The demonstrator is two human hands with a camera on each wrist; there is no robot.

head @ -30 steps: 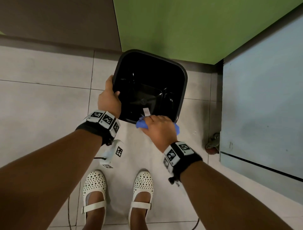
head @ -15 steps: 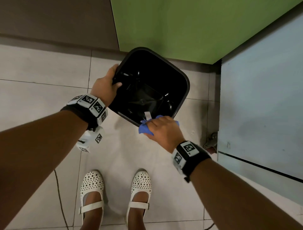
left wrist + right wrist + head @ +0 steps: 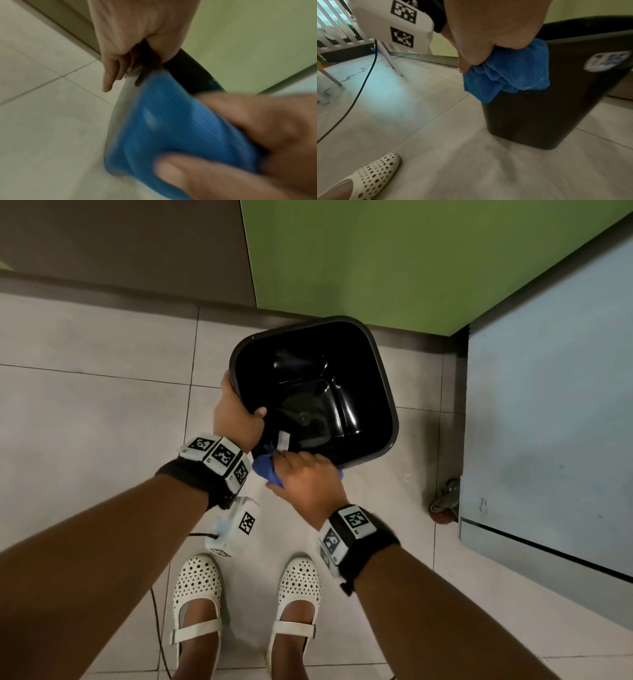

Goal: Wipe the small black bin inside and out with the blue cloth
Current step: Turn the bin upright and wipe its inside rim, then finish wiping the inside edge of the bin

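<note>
The small black bin [image 3: 378, 371] stands on the tiled floor, its mouth turned up toward me and nothing inside. My left hand [image 3: 236, 412] grips the near left rim, thumb hooked inside. My right hand [image 3: 306, 477] holds the bunched blue cloth [image 3: 265, 470] and presses it against the outside of the near wall just under the rim. In the right wrist view the cloth [image 3: 510, 70] hangs down the bin's black side [image 3: 539, 115], beside a white sticker [image 3: 607, 60]. In the left wrist view the cloth [image 3: 171, 128] is blurred and the rim [image 3: 193, 75] shows behind it.
A green panel [image 3: 376, 251] rises just behind the bin and a pale blue cabinet [image 3: 548, 422] stands to the right, with a small castor [image 3: 443, 501] at its foot. My white shoes [image 3: 197, 594] stand below the bin. A black cable [image 3: 359, 88] trails across the floor at the left.
The bin has turned on the floor. My left hand has slid along the rim toward me. The right hand with the cloth has moved left along the near wall.
</note>
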